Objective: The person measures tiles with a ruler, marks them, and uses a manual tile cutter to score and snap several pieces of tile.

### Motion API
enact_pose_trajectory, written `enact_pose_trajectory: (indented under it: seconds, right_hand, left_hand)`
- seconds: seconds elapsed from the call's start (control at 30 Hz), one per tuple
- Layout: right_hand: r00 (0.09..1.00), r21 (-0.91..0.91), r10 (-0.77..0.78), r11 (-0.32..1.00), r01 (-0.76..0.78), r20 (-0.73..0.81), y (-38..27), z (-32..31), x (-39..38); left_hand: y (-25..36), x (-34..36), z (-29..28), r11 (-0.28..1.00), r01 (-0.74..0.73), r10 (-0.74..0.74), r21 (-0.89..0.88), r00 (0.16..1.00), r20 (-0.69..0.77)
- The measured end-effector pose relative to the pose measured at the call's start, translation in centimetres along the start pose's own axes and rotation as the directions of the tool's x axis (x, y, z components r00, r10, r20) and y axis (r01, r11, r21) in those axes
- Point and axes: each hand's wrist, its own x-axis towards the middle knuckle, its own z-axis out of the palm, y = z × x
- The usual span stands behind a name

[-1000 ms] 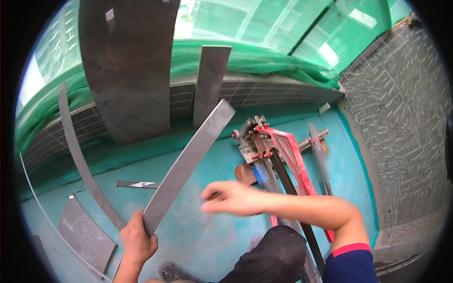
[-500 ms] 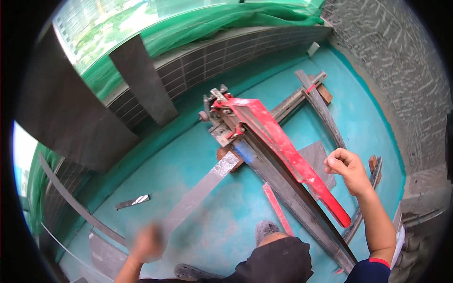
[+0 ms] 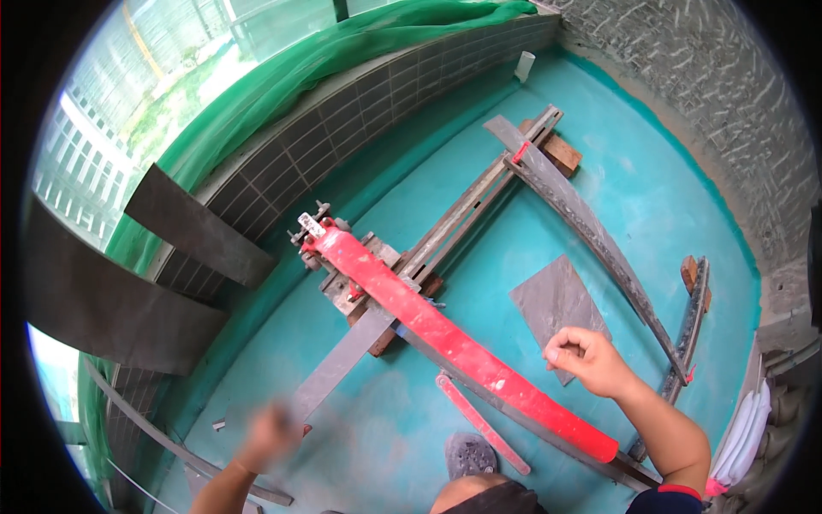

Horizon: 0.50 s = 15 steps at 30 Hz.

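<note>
My left hand (image 3: 270, 437), smeared by blur, grips the near end of a long grey tile strip (image 3: 347, 351). The strip's far end reaches the bed of a manual tile cutter, beside its cutting head (image 3: 347, 274). From that head the cutter's long red handle (image 3: 479, 351) runs toward the lower right over the dark rail. To the right of the handle, my right hand (image 3: 586, 360) hangs in the air with fingers curled in and thumb against them; nothing shows in them. Beneath it, a grey tile piece (image 3: 552, 300) lies on the floor.
A red bar (image 3: 484, 422) lies near my shoe (image 3: 469, 454). The cutter's metal support arm (image 3: 467, 206) extends to the far right, crossed by a grey fence bar (image 3: 582, 214), with wooden blocks (image 3: 562, 156) underneath. Dark tile slabs (image 3: 201, 227) lean at the left by the green netting (image 3: 257, 120).
The strip's far end has come from beside the rail onto the cutter near its head. My right hand stays curled. The whole view has shifted, and the handle now lies along the rail.
</note>
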Motion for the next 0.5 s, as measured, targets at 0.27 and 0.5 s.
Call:
enact_pose_trajectory:
  seconds: [0.27, 0.5]
  right_hand:
    - [0.998, 0.087, 0.053, 0.995, -0.057, 0.041, 2.9, -0.9, -0.9]
    - [0.995, 0.065, 0.074, 0.995, -0.078, 0.069, 3.7, -1.3, -0.4]
  left_hand:
    - [3.2, 3.5, 1.0, 0.900, 0.435, -0.435, 0.023, 0.899, 0.048]
    - [4.1, 8.3, 2.0, 0.766, 0.642, -0.638, 0.024, 0.756, 0.149]
